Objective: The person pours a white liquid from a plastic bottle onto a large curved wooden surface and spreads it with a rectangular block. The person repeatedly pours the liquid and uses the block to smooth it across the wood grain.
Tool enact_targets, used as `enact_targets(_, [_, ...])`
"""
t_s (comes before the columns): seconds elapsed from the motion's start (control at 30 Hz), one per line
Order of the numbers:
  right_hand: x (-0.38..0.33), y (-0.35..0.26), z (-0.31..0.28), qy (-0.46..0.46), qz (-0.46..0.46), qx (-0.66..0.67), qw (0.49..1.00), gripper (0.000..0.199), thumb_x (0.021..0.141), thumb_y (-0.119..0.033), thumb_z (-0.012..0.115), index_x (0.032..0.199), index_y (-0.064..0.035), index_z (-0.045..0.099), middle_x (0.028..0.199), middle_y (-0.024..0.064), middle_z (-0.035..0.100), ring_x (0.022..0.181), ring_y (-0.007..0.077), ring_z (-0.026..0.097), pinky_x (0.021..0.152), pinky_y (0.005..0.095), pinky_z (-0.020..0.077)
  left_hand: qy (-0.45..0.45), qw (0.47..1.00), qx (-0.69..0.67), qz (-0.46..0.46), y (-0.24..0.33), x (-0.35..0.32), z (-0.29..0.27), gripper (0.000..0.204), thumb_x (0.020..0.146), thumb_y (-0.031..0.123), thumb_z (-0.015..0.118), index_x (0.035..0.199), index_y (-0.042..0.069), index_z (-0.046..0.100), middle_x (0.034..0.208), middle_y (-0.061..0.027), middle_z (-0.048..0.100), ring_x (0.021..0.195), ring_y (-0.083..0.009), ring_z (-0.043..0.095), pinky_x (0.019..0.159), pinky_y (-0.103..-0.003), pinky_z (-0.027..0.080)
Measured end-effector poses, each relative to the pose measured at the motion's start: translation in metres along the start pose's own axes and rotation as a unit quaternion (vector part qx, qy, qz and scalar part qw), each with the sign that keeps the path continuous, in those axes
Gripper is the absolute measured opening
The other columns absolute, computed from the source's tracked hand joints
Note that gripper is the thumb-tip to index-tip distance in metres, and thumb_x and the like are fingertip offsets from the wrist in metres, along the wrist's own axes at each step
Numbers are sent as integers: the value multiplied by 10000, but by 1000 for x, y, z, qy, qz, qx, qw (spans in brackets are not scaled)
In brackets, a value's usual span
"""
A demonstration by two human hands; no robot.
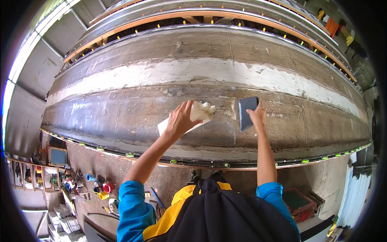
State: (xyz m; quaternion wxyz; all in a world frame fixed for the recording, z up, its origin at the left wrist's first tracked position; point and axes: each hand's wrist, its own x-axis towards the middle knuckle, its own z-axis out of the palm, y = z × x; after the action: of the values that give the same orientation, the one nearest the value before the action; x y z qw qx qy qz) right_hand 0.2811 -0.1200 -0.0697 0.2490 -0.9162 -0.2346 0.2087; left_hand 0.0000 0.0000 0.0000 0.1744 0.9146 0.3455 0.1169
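My left hand (180,119) is closed over a white container-like piece (201,114) above the long worn tabletop (141,111). The piece's right end is ragged, with whitish lumps; I cannot make out exactly what it is. To the right, my right hand (258,115) grips a flat, dark grey rectangular block (247,108) by its right edge, the thumb on its face. A pale edge runs down the block's left side. Both hands are over the near half of the table, apart from each other. Whether the block touches the tabletop is hard to tell.
A broad white band (181,72) runs along the brown, stained table. Green clips (173,161) line its near rail. Beyond stands another long table with an orange-brown edge (207,12). Cups and pots (102,195) lie on the floor at lower left, frames (300,203) at lower right.
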Motion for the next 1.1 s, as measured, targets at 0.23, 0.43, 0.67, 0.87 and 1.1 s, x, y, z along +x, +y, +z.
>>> enact_targets(0.23, [-22,47,-36,126,-30,53,990,780,700,-208,706,1304,75,302,974,258,603,842,322,634,719,353,526,-123,965,190,130,23,47,34,703,670,323,753,1185,17,385,1067,-142,510,956,-325,549,787,-415,481])
enact_targets(0.43, [-35,82,-62,194,-63,172,964,734,689,-179,723,1247,107,341,880,264,623,784,356,644,660,354,532,-96,908,329,242,51,77,57,753,657,333,751,1222,15,369,1080,-142,508,951,-293,549,793,-386,464])
enact_targets(0.67, [-35,123,-89,240,-63,202,947,684,680,-176,733,1195,103,380,866,274,620,792,359,641,660,363,524,-117,888,344,283,112,119,94,738,631,336,762,1189,17,400,987,-135,557,867,-276,590,672,-346,503])
enact_targets(0.87, [-32,144,-107,235,-40,190,952,667,699,-175,718,1202,88,368,845,275,619,780,368,639,640,366,521,-84,917,289,263,163,151,118,704,636,305,765,1169,35,393,1037,-140,544,916,-303,583,704,-373,505])
enact_targets(1.1, [-21,144,-99,218,-73,50,972,608,743,-170,674,1222,39,362,828,286,611,779,419,610,681,449,492,-35,972,154,176,157,157,104,704,630,351,759,1165,61,407,1079,-120,545,955,-326,575,750,-435,491])
